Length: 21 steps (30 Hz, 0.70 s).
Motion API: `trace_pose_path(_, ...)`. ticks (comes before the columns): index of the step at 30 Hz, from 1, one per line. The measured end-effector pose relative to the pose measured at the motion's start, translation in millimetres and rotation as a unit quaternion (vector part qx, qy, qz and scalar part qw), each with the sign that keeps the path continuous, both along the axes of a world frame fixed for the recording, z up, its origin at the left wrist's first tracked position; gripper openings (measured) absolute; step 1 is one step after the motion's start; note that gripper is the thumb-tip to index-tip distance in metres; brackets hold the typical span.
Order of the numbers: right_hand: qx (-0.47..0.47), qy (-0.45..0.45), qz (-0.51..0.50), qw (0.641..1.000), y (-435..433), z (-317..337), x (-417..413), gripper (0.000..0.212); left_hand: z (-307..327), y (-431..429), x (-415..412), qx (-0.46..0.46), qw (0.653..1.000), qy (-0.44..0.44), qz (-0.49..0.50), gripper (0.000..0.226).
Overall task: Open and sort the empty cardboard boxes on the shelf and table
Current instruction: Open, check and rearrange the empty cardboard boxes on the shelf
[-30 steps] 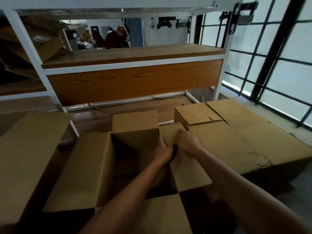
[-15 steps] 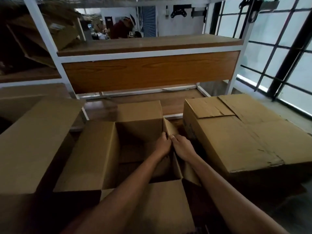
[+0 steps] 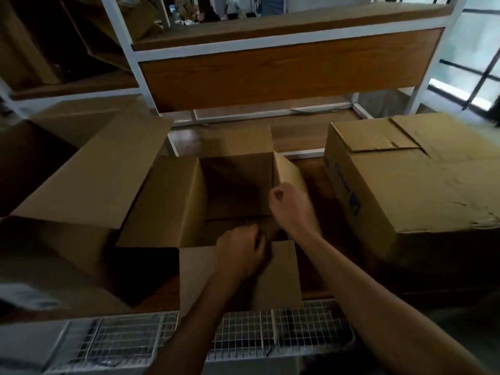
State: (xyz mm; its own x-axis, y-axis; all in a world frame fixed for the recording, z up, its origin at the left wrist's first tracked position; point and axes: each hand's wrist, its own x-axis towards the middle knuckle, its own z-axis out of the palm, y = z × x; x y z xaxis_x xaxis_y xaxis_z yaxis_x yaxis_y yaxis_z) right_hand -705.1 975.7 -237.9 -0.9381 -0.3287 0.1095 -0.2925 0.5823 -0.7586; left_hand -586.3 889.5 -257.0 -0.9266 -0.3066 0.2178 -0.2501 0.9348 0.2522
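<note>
At the open box [image 3: 235, 185], right hand [image 3: 290, 209] pinches the right flap [image 3: 288, 169]; left hand [image 3: 240, 255] curls at the near flap [image 3: 281, 269], grip unclear

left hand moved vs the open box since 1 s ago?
Yes. The left hand has left the right flap, where the right hand still pinches, and come back toward the camera to the near flap of the open box.

The scene is dimly lit; pale daylight is admitted through the window [image 3: 465, 58] at right. Deep shadow is cast inside the open box [image 3: 235, 185]. Edges are bent by wide-angle distortion and softened by blur.
</note>
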Motion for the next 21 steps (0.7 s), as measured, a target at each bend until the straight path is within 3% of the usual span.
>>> trace_pose_path(4,-0.02,0.021,0.004,1.0,8,-7,38,0.017,-20,-26,14,0.016,0.994,0.048,0.096,0.038)
trace_pose_path(7,0.053,0.029,0.009,0.998,13,-35,72,0.029,-33,-41,25,0.048,0.985,0.035,0.16,0.058)
trace_pose_path(13,-0.029,0.104,0.002,0.994,11,-58,78,0.016,-19,-26,32,0.011,0.985,0.056,0.165,0.054)
trace_pose_path(21,0.02,-0.006,0.095,0.995,34,-25,63,0.047,-21,-24,23,0.016,0.978,0.096,0.182,0.044)
